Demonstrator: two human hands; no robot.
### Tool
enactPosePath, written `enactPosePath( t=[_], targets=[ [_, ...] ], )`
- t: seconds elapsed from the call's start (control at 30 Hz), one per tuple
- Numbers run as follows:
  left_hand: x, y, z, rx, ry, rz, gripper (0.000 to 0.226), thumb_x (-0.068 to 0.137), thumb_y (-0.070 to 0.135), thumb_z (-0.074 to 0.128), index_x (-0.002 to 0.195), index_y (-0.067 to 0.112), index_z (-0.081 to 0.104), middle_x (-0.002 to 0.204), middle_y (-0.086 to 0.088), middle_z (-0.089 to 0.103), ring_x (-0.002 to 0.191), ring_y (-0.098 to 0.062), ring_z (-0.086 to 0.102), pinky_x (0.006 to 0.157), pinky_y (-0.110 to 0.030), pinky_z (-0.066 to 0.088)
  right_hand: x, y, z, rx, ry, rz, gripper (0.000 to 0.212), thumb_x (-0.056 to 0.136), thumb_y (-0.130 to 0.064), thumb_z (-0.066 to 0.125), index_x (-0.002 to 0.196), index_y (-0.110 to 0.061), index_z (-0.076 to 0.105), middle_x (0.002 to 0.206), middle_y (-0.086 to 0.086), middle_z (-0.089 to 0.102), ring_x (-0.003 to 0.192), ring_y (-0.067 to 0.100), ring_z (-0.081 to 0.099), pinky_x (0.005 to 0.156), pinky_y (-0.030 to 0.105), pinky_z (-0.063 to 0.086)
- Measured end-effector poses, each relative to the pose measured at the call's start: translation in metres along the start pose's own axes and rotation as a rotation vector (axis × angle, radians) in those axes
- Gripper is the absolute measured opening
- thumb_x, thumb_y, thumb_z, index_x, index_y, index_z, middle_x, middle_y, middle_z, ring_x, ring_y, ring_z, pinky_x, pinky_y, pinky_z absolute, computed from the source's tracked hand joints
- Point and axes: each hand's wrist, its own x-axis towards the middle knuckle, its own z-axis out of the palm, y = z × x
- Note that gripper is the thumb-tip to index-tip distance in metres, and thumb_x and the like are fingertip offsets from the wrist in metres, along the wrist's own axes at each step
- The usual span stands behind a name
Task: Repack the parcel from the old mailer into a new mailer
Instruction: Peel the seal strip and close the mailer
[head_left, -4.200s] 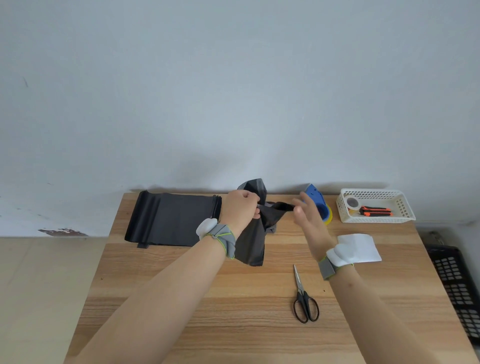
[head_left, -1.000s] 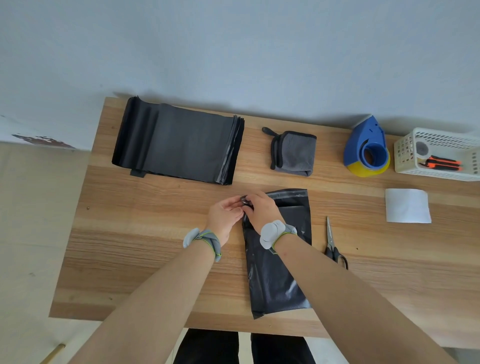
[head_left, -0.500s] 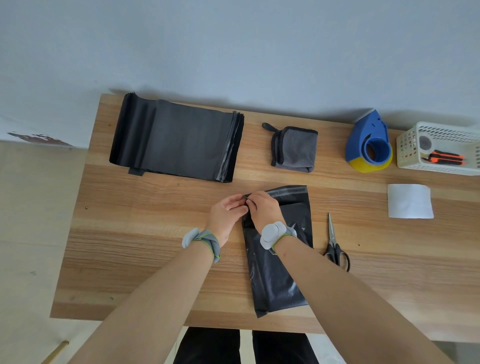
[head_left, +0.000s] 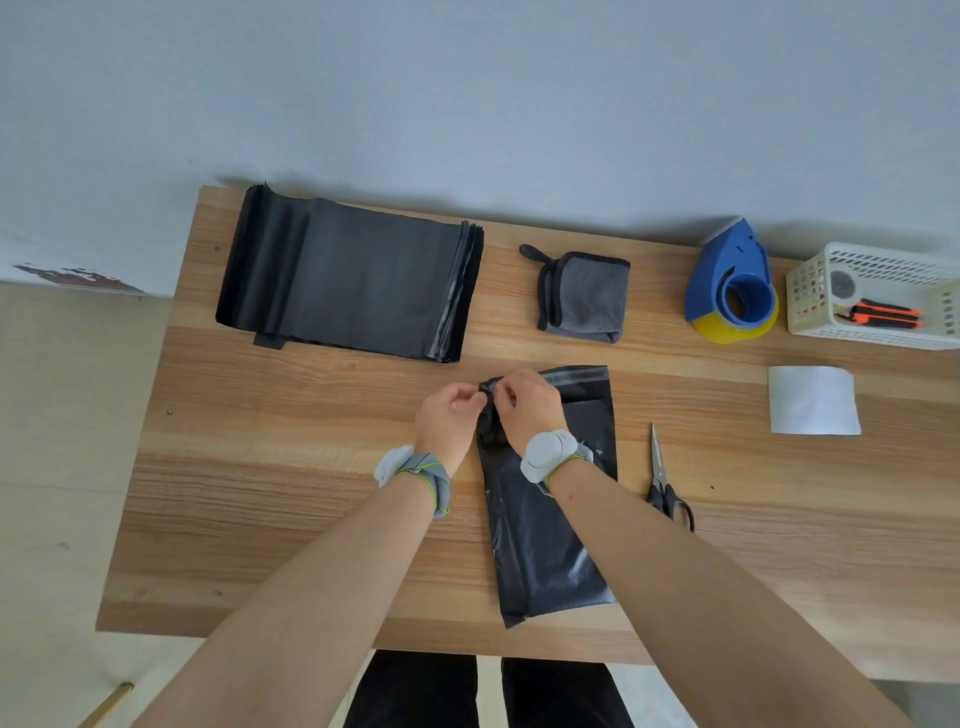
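A black mailer (head_left: 550, 551) lies lengthwise on the wooden table (head_left: 291, 493), its flap end with a grey strip pointing away from me. My left hand (head_left: 449, 421) and my right hand (head_left: 522, 410) meet at the far left corner of that mailer, and both pinch its crumpled edge between fingers and thumb. A folded grey cloth with black trim (head_left: 584, 297) rests further back on the table, apart from the mailer. At the back left lies a stack of flat black mailers (head_left: 348, 283).
Black-handled scissors (head_left: 665, 478) lie just right of the mailer. A white label sheet (head_left: 813, 400) sits further right. A blue and yellow tape dispenser (head_left: 735, 288) and a white basket (head_left: 810, 312) holding an orange cutter stand at the back right.
Since 4.2 s ago the cloth left my hands and now lies on the table, and a mailer lies flat. In the last second both hands stay pinching its far left corner.
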Motion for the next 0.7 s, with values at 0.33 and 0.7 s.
enactPosePath(
  t=[0.33, 0.7],
  targets=[
    [0.008, 0.002, -0.004, -0.230, 0.082, -0.139, 0.011, 0.088, 0.013, 0.066, 0.079, 0.018, 0.066, 0.087, -0.009, 0.067, 0.080, -0.024, 0.066, 0.080, -0.041, 0.060, 0.016, 0.023, -0.054, -0.010, 0.125, 0.287, 0.030, 0.098, -0.020, 0.049, 0.084, 0.001, 0.065, 0.086, 0.007, 0.057, 0.075, 0.022, 0.047, 0.066, 0.024, 0.027],
    [0.012, 0.009, -0.001, -0.235, 0.098, -0.167, 0.012, 0.091, 0.007, 0.063, 0.081, 0.014, 0.063, 0.083, -0.008, 0.063, 0.075, -0.022, 0.063, 0.075, -0.037, 0.060, 0.005, 0.145, -0.160, 0.489, 0.276, 0.833, 0.015, 0.076, -0.034, 0.058, 0.076, -0.022, 0.067, 0.077, 0.002, 0.065, 0.065, 0.018, 0.055, 0.069, 0.035, 0.047]
  ],
)
